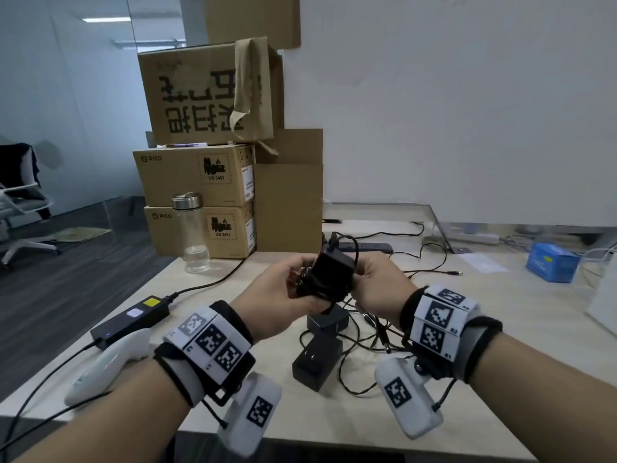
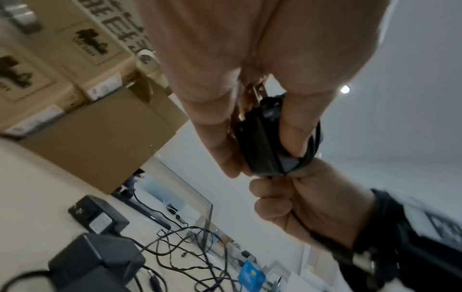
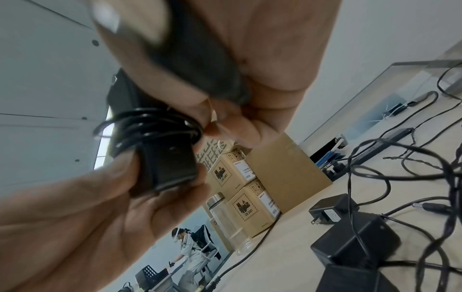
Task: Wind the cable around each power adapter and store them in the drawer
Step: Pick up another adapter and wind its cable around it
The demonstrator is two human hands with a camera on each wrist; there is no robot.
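Observation:
I hold a black power adapter (image 1: 334, 269) above the table (image 1: 260, 419), its thin black cable (image 3: 150, 126) coiled several times round its body. My left hand (image 1: 300, 285) grips the adapter (image 2: 262, 146) from the left, thumb and fingers on opposite faces. My right hand (image 1: 360, 279) is curled against the adapter's right side and pinches the cable at the coils (image 3: 207, 126). Two more black adapters (image 1: 327, 320) (image 1: 317, 360) lie on the table under my hands among loose tangled cables (image 1: 367, 332). No drawer is in view.
At the left lie a long black power brick (image 1: 133, 317) and a white controller (image 1: 107, 362). A glass bottle (image 1: 192, 232) and stacked cardboard boxes (image 1: 200, 182) stand at the back left. A power strip (image 1: 367, 246) and a blue box (image 1: 551, 262) sit further back.

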